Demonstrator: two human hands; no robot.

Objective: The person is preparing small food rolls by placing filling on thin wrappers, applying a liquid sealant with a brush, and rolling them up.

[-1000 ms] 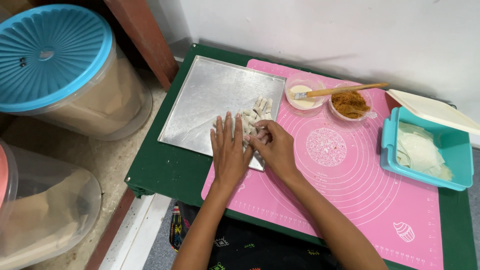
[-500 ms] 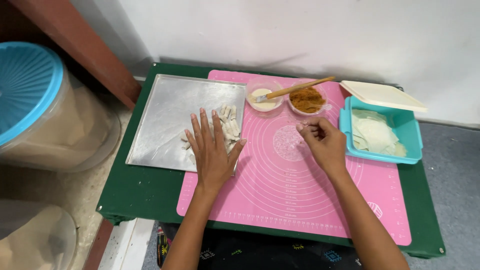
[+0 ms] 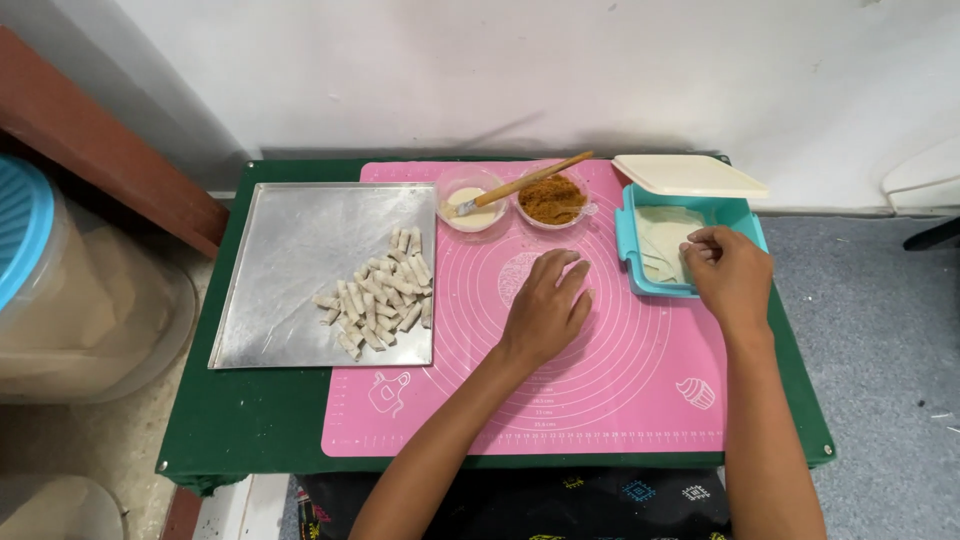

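My left hand (image 3: 548, 308) lies flat, fingers spread, on the pink silicone mat (image 3: 600, 400) near its middle. My right hand (image 3: 730, 272) reaches into the teal box (image 3: 624, 240) at the mat's right, fingertips pinching at the pale wrapper sheets (image 3: 660, 235) inside; whether a sheet is lifted I cannot tell. The box's cream lid (image 3: 688, 176) rests askew on its far rim. Several small rolled pastries (image 3: 380, 292) lie piled on the metal tray (image 3: 290, 250) at the left.
At the back of the mat stand a small bowl of white paste (image 3: 472, 206) with a wooden brush (image 3: 525, 183) across it and a bowl of brown filling (image 3: 551, 201). All this sits on a green table (image 3: 250, 420). A blue-lidded tub (image 3: 40, 260) stands at left.
Both hands left the rolled pastries on the tray. The left hand slid right to the mat's middle, and the right hand moved over to the teal box of wrappers.
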